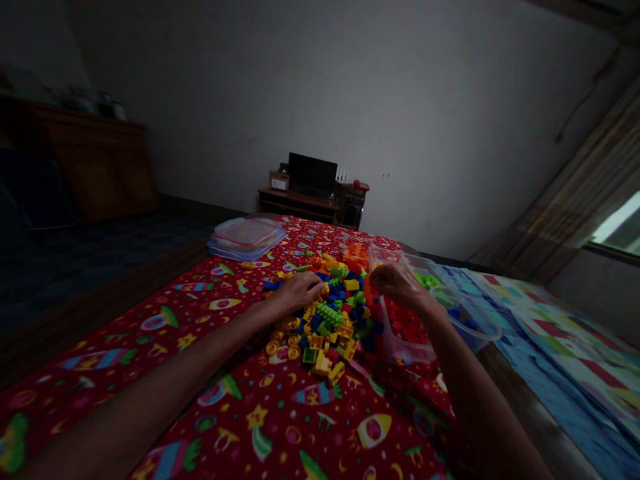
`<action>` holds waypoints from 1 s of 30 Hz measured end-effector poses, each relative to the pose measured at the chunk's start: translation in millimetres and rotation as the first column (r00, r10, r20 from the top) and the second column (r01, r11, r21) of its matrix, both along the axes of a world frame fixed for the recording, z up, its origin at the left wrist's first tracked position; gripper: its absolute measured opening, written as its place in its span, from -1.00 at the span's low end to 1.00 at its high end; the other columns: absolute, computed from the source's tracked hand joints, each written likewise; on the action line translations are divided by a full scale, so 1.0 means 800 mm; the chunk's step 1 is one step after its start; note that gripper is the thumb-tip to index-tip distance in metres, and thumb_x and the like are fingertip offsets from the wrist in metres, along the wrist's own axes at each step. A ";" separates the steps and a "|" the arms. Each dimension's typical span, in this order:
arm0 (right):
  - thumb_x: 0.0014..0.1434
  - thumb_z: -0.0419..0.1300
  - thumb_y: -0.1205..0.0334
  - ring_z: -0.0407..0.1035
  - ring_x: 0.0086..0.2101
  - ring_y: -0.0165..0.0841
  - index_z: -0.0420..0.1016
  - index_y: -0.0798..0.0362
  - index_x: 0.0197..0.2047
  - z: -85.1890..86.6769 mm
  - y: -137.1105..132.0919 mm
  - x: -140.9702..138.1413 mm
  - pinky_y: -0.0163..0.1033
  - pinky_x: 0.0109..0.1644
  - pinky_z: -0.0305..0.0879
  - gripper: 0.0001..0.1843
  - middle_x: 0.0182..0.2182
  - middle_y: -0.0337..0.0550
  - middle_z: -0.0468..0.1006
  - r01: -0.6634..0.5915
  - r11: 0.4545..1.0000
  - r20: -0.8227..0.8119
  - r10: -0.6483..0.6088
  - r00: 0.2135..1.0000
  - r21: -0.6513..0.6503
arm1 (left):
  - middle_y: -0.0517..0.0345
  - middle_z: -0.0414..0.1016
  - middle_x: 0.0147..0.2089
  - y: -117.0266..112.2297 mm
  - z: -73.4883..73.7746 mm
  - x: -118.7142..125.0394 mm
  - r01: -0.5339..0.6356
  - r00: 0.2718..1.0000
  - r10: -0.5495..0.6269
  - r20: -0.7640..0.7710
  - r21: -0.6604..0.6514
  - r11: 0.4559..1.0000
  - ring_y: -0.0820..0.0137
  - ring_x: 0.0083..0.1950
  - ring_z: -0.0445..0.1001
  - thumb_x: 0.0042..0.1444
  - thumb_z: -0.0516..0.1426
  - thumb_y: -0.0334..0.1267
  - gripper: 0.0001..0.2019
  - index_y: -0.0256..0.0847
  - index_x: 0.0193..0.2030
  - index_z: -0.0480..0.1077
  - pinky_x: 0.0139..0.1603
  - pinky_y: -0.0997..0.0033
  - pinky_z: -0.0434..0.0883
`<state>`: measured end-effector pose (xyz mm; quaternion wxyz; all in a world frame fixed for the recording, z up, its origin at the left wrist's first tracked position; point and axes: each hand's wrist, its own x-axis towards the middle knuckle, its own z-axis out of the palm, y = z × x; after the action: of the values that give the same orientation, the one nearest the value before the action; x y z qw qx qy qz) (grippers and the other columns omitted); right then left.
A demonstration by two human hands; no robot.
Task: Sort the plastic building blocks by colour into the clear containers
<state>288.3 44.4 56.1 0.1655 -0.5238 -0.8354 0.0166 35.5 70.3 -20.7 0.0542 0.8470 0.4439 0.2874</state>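
A heap of small plastic building blocks (327, 320), yellow, blue, green, red and orange, lies on a red patterned cloth (280, 420). My left hand (296, 291) rests on the heap's far left side with its fingers curled into the blocks. My right hand (397, 283) hovers at the heap's right edge, fingers pinched on an orange block (370, 292). Just below that hand stands a clear plastic tub (406, 347) with red blocks in it.
More clear tubs hold sorted blocks: green (429, 280), blue (473, 328) and orange (356, 252). Stacked clear lids (247, 237) lie at the far left of the cloth. A striped blue cloth (560, 360) lies to the right. A low stand with a screen (313, 177) is against the wall.
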 end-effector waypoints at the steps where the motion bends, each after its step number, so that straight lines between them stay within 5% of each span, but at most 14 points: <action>1: -0.05 0.09 0.43 0.26 -0.51 -0.49 0.56 0.11 -0.37 0.006 0.019 0.001 -0.41 -0.46 0.02 -0.77 -0.52 -0.21 0.49 0.036 0.998 -0.016 -0.035 0.999 0.044 | 0.06 0.52 -0.34 -0.001 -0.001 0.001 0.003 1.000 -0.003 0.006 -0.004 1.000 0.38 -0.30 0.44 0.21 -0.04 -0.21 -0.69 -0.26 -0.36 0.48 -0.24 0.45 0.33; 4: 0.02 0.08 0.40 0.34 -0.48 -0.44 0.59 0.13 -0.31 0.026 0.079 -0.004 -0.40 -0.42 0.11 -0.75 -0.48 -0.12 0.56 0.202 0.968 -0.056 -0.195 0.979 0.146 | 0.05 0.51 -0.33 -0.002 -0.002 0.003 -0.005 1.000 0.005 0.016 -0.016 1.000 0.35 -0.29 0.45 0.22 -0.04 -0.22 -0.69 -0.27 -0.35 0.48 -0.21 0.42 0.34; 9: 0.16 0.03 0.34 0.41 -0.49 -0.43 0.49 0.24 0.01 0.037 0.126 -0.016 -0.37 -0.34 0.26 -0.61 -0.42 -0.01 0.60 0.347 0.937 -0.210 -0.329 0.921 0.051 | 0.02 0.53 -0.30 -0.002 0.001 -0.002 0.023 0.999 -0.021 0.039 -0.054 0.998 0.32 -0.26 0.47 0.20 -0.04 -0.24 -0.71 -0.28 -0.31 0.49 -0.19 0.40 0.35; 15: 0.16 0.02 0.30 0.41 -0.44 -0.41 0.56 0.16 -0.21 -0.003 0.064 -0.033 -0.38 -0.36 0.22 -0.71 -0.42 -0.08 0.59 0.106 0.986 -0.167 -0.084 0.982 0.128 | 0.03 0.57 -0.17 0.018 -0.002 -0.023 0.256 0.946 -0.164 0.281 -0.329 0.909 0.28 -0.18 0.51 0.07 0.09 -0.13 -0.65 -0.29 -0.07 0.45 -0.20 0.39 0.41; 21: 0.16 0.00 0.34 0.23 -0.52 -0.49 0.54 0.12 -0.36 -0.027 -0.007 -0.068 -0.38 -0.44 0.00 -0.73 -0.50 -0.17 0.50 -0.068 0.996 0.007 0.068 0.998 0.065 | 0.03 0.56 -0.11 0.030 -0.010 -0.030 0.398 0.883 -0.223 0.413 -0.407 0.822 0.26 -0.10 0.51 -0.08 0.15 -0.17 -0.54 -0.31 -0.01 0.41 -0.09 0.34 0.42; 25: 0.25 -0.03 0.29 0.17 -0.54 -0.50 0.52 0.11 -0.37 -0.023 -0.030 -0.081 -0.35 -0.44 -0.05 -0.68 -0.51 -0.18 0.47 -0.077 0.995 0.078 0.072 0.994 0.065 | 0.03 0.56 -0.13 0.027 -0.009 -0.030 0.380 0.896 -0.230 0.379 -0.392 0.838 0.26 -0.13 0.51 -0.07 0.13 -0.15 -0.55 -0.31 -0.03 0.42 -0.14 0.36 0.43; 30: 0.25 0.07 0.07 0.33 -0.41 -0.41 0.53 0.07 -0.26 -0.025 -0.048 -0.086 -0.33 -0.38 0.03 -0.71 -0.41 -0.12 0.53 -0.112 0.993 0.231 0.119 0.966 -0.043 | 0.08 0.55 -0.22 0.027 -0.010 -0.029 0.315 0.926 -0.205 0.316 -0.353 0.881 0.30 -0.23 0.49 -0.06 0.12 -0.11 -0.58 -0.31 -0.08 0.46 -0.25 0.41 0.41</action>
<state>219.7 6.3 35.7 0.0572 -0.4750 -0.8778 -0.0232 12.7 91.7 -28.7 0.3234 0.8234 0.3625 0.2934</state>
